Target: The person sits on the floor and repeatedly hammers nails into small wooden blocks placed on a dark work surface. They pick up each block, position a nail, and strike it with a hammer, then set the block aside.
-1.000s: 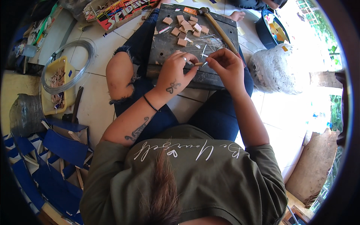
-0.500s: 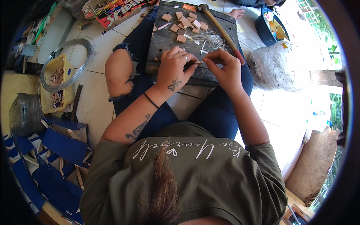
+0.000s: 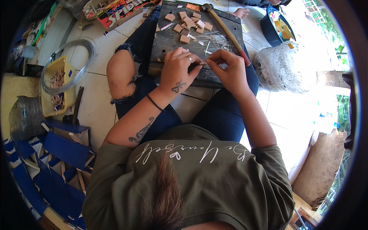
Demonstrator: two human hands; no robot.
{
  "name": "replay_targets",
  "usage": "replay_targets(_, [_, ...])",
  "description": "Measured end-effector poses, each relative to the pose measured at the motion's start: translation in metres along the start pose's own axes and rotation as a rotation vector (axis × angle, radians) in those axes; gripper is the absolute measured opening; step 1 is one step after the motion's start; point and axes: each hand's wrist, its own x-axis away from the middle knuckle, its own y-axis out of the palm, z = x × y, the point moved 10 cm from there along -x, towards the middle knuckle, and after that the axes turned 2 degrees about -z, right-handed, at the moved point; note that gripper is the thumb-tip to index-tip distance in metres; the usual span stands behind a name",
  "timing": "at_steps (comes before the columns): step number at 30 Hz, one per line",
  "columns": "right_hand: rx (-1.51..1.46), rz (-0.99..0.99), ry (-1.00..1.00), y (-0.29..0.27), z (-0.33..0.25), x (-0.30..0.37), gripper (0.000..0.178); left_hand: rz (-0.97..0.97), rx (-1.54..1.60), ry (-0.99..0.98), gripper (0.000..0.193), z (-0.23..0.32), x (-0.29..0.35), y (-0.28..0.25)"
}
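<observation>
Over the near edge of a dark board point(image 3: 168, 50), both hands work close together. My left hand point(image 3: 178, 71), with a ring on it, is closed in a pinch on a small pale wooden piece point(image 3: 202, 63). My right hand point(image 3: 229, 71) pinches at the other end of that piece, its fingertips almost touching it; whatever they hold is too small to make out. Beyond the hands lie several small brown wooden blocks point(image 3: 184, 39) and a loose heap of thin metal wire pins point(image 3: 214, 43). A hammer point(image 3: 226, 30) with a wooden handle rests along the board's right side.
To the left, a wire coil point(image 3: 92, 57) leans over a yellow basket point(image 3: 71, 97) of wood scraps. Blue-covered wooden frames point(image 3: 65, 149) pile up at lower left. A whitish container point(image 3: 281, 67) and a dark blue tub point(image 3: 268, 28) stand right. Another person's foot point(image 3: 241, 13) shows at the back.
My right hand's fingertips have shifted very slightly while both hands keep their pinch. The blocks, wire pins and hammer have not moved.
</observation>
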Motion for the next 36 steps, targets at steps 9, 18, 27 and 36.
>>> replay_targets(9, [0.06, 0.0, -0.005, -0.004, -0.007, -0.008, 0.01, -0.015, 0.11, -0.056, 0.009, 0.002, -0.01, 0.004])
replay_targets(18, [0.81, 0.297, 0.108, -0.064, 0.035, -0.012, 0.042, -0.021, 0.233, -0.013, 0.006, 0.005, -0.012, 0.006])
replay_targets(27, [0.633, 0.17, 0.156, -0.054, 0.073, -0.022, 0.036, -0.024, 0.242, -0.01, 0.007, 0.006, -0.015, 0.007])
replay_targets(36, [-0.202, -0.03, 0.549, -0.06, 0.018, 0.093, 0.041, -0.018, 0.271, 0.02, 0.005, 0.007, -0.016, 0.009])
